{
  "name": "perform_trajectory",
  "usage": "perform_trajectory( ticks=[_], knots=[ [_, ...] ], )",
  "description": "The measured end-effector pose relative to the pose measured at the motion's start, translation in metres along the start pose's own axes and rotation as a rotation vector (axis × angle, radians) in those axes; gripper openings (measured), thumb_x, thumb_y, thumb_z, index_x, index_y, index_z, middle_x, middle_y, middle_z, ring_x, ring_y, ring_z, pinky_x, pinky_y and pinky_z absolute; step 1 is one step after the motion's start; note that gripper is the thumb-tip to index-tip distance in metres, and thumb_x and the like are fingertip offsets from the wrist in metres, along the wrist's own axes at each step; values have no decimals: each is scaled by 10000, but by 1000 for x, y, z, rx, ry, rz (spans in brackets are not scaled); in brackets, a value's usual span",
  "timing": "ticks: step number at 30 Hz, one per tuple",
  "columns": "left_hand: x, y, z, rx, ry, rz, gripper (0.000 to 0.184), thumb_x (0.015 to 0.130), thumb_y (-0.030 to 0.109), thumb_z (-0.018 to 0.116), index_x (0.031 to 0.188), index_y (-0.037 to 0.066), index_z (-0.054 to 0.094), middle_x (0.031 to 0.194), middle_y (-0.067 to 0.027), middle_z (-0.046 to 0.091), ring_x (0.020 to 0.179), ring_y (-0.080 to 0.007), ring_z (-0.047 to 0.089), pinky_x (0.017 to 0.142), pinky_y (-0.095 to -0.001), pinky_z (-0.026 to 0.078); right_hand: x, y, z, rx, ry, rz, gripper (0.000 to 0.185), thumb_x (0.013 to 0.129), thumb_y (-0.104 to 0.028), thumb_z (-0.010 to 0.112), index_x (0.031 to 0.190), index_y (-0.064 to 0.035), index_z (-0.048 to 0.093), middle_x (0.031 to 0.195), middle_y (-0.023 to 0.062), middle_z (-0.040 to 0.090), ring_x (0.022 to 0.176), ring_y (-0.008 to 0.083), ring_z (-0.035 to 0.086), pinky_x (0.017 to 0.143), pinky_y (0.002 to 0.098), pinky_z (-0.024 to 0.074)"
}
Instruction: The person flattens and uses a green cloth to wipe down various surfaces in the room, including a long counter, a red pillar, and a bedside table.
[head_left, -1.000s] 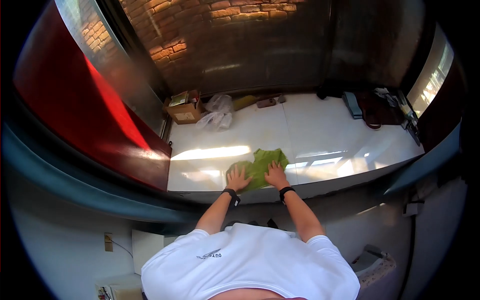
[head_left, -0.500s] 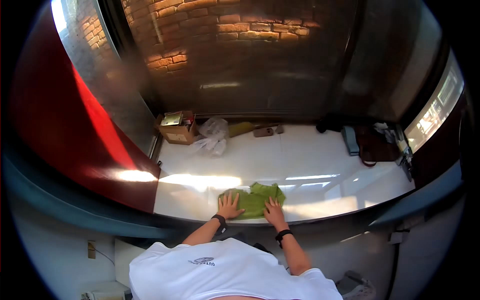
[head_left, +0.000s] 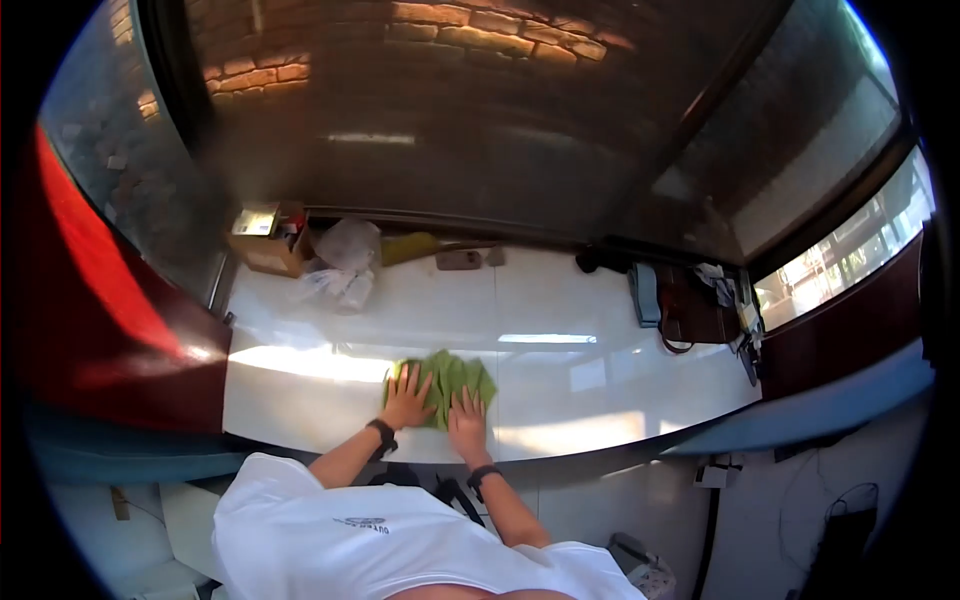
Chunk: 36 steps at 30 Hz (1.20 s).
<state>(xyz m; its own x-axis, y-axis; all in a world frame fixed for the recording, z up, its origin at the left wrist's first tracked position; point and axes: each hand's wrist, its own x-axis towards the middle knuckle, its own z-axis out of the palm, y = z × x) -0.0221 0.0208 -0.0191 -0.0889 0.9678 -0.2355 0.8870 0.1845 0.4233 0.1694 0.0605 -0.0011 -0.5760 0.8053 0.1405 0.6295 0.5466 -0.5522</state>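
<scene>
A crumpled green cloth lies on the white glossy surface, near its front edge. My left hand rests flat on the cloth's left part, fingers spread. Further right, my right hand presses on the lower right part of the cloth with its fingers stretched out. Folds rise in the cloth between and above the hands. Each wrist wears a dark band.
Along the back stand a cardboard box, a clear plastic bag and a brown phone-like object. A dark red bag lies at the back right. Glass panes rise behind; a red panel borders the left.
My hands have come closer together, and the cloth between them has become narrower and more bunched. The whole view has shifted, so the scene sits further left.
</scene>
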Motion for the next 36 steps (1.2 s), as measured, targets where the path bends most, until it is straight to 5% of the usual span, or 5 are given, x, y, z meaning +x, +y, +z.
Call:
perform_trajectory(
  ticks=[2,6,10,26,36],
  knots=[
    [-27,17,34,206,160,156,860,914,574,506,1585,173,147,1630,-217,40,1488,-457,15,1125,-696,71,-26,7,-25,-48,-46,31,436,973,-221,480,1366,-42,544,1495,213,408,1377,450,354,1154,538,249],
    [-45,83,57,169,-6,133,845,894,589,518,1563,144,253,1622,-242,74,1488,-469,22,1119,-707,45,-71,44,-84,-106,-146,123,419,978,-191,480,1367,-48,547,1479,217,434,1344,457,398,1144,534,272],
    [7,155,74,207,-12,235,873,897,596,513,1577,150,195,1628,-229,39,1491,-465,-22,1133,-689,6,-79,144,-117,-129,70,100,407,977,-191,487,1351,-51,567,1463,220,457,1332,470,408,1140,529,283],
    [32,327,144,141,112,44,847,912,576,511,1576,161,189,1623,-221,89,1485,-460,55,1133,-687,45,-128,276,-242,-69,-218,11,458,992,-269,430,1382,-49,528,1520,196,388,1388,453,342,1151,542,253],
    [77,355,126,104,-210,-126,965,866,701,466,1594,203,73,1641,-192,-72,1490,-450,-97,1139,-661,-42,-94,300,-209,-139,32,170,432,959,-258,514,1357,-100,568,1462,201,462,1347,453,397,1109,582,305]
  ],
)
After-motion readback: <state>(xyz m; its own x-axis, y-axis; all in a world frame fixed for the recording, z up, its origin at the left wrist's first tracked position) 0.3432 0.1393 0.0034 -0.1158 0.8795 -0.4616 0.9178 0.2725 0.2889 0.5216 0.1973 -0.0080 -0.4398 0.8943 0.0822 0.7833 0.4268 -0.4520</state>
